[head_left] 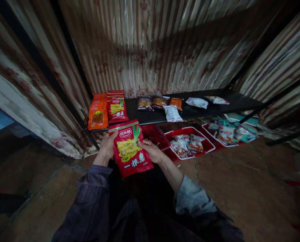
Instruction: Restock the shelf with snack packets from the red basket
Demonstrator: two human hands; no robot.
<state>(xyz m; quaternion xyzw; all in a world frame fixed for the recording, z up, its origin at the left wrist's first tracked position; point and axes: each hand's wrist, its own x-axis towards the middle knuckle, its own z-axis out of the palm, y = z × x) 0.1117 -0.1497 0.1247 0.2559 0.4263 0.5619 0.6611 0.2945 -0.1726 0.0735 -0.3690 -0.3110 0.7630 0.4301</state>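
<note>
A red snack bag (131, 148) with yellow sticks and a green onion printed on its front is held up before me, tilted a little. My left hand (107, 147) grips its left edge, with some fingers hidden behind it. On the opposite side, my right hand (151, 151) pinches the bag with the thumb across its front. Just beyond, matching red bags (117, 109) lie at the left end of a black shelf (150, 116). Beside them is an orange snack bag (98, 112), its lower end reaching the shelf's front edge.
Small brown and white packets (173, 113) lie along the shelf's middle, with a pale packet (197, 103) farther right. Below stand red baskets (209, 149) holding several packets. Black shelf posts (75, 64) and striped curtains (150, 47) bound the space.
</note>
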